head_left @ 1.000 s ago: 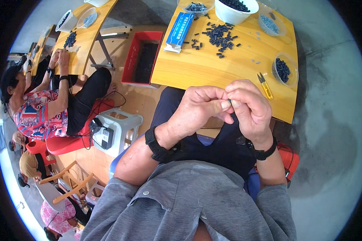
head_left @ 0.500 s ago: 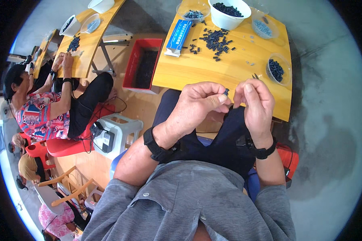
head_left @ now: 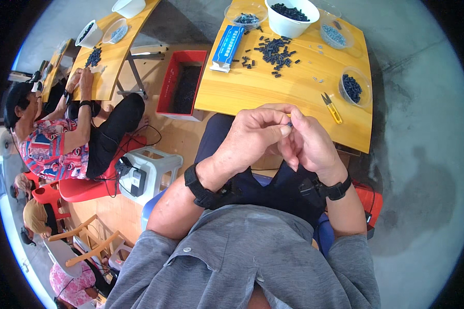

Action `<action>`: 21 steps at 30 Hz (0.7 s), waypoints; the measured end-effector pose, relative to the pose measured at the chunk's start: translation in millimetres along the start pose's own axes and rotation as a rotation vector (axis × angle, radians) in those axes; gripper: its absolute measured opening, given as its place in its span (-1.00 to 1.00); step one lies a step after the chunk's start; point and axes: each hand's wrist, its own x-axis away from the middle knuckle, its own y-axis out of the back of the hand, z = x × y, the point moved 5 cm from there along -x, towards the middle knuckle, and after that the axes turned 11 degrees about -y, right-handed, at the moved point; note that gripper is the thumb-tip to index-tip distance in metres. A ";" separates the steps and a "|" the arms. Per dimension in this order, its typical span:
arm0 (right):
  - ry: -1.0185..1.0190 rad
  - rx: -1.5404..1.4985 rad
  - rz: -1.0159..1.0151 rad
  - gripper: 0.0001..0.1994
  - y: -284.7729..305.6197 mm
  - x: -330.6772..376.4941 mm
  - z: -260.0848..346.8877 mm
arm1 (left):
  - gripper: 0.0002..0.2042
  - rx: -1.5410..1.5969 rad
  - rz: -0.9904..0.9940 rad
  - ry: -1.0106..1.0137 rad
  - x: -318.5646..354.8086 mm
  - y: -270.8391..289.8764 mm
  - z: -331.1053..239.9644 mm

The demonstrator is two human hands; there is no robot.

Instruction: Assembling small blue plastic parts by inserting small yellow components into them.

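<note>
Over the table's near edge my two hands meet at a small dark piece (head_left: 290,124), mostly hidden by fingers. My left hand (head_left: 258,133) pinches it between thumb and forefinger. Against the same piece presses my right hand (head_left: 317,141), its thumb at the top and its other fingers curled below. Yellow-handled thread snips (head_left: 333,109) lie on the table just beyond my right hand. Farther off is a loose pile of short black cylindrical pieces (head_left: 276,55). To the right, a clear round tub (head_left: 365,98) contains more dark pieces.
A white bowl (head_left: 288,27) of black pieces stands at the far edge, between clear tubs (head_left: 232,10) of bluish pieces. A blue-and-white box (head_left: 228,49) lies at left. On the floor sits a red bin (head_left: 167,82); a person (head_left: 56,139) works at the neighbouring table.
My right hand has moved left and turned, closing the gap to my left hand at the small piece. The snips, partly hidden before, now show fully.
</note>
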 end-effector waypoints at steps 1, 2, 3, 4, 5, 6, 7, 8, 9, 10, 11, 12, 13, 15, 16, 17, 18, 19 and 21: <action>-0.001 0.000 -0.001 -0.40 0.8 -0.2 -1.1 | -0.92 0.001 0.000 0.001 -1.0 1.6 1.1; -0.023 -0.058 0.049 -0.42 -0.6 -0.1 -3.2 | -0.91 -0.057 0.016 -0.014 -2.5 3.8 2.2; -0.045 -0.116 0.098 -0.43 -2.0 -0.1 -5.3 | -0.90 -0.115 0.034 -0.028 -4.0 5.3 3.1; -0.045 -0.117 0.096 -0.43 -3.1 -0.1 -5.7 | -0.90 -0.114 0.034 -0.026 -4.6 5.6 3.7; -0.072 -0.188 0.130 -0.43 -6.9 -0.3 -6.8 | -0.90 -0.104 0.040 -0.051 -4.9 5.0 2.9; -0.097 -0.260 0.164 -0.44 -10.0 -0.5 -8.0 | -0.89 -0.095 0.044 -0.077 -5.0 4.7 1.8; -0.097 -0.261 0.163 -0.44 -10.0 -1.0 -9.1 | -0.89 -0.095 0.045 -0.076 -4.9 6.8 2.9; -0.112 -0.313 0.210 -0.44 -11.4 -1.7 -11.1 | -0.89 -0.057 0.066 -0.014 -3.9 9.1 7.8; -0.127 -0.365 0.254 -0.45 -12.2 -1.8 -12.1 | -0.88 -0.019 0.089 0.048 -3.5 9.1 11.6; -0.126 -0.365 0.252 -0.45 -9.8 -2.1 -12.9 | -0.88 -0.017 0.091 0.048 -4.3 7.9 11.9; -0.119 -0.291 0.262 -0.43 -7.7 -1.8 -13.4 | -0.87 -0.021 0.112 -0.008 -5.3 5.2 9.6; -0.112 -0.218 0.275 -0.40 -7.6 -2.4 -13.3 | -0.85 -0.027 0.131 -0.064 -6.1 4.0 7.4; -0.113 -0.219 0.276 -0.40 -8.0 -2.8 -12.3 | -0.85 -0.027 0.130 -0.063 -7.1 3.7 6.6; -0.165 -0.245 0.200 -0.44 -9.0 -4.5 -11.6 | -0.85 0.014 0.103 0.014 -8.5 3.9 7.9; -0.167 -0.246 0.202 -0.44 -11.2 -5.8 -12.6 | -0.85 0.014 0.101 0.014 -8.8 4.7 8.1; -0.161 -0.349 0.211 -0.48 -13.8 -7.0 -13.4 | -0.83 0.022 0.094 0.056 -8.4 6.2 10.2; -0.153 -0.452 0.215 -0.52 -15.6 -8.0 -13.5 | -0.80 0.032 0.091 0.096 -8.8 7.0 12.1; -0.153 -0.452 0.215 -0.52 -17.6 -9.1 -14.6 | -0.80 0.032 0.091 0.097 -9.3 7.5 12.2; -0.134 -0.543 0.219 -0.54 -20.6 -11.7 -17.2 | -0.81 0.043 0.072 0.127 -9.7 9.5 14.5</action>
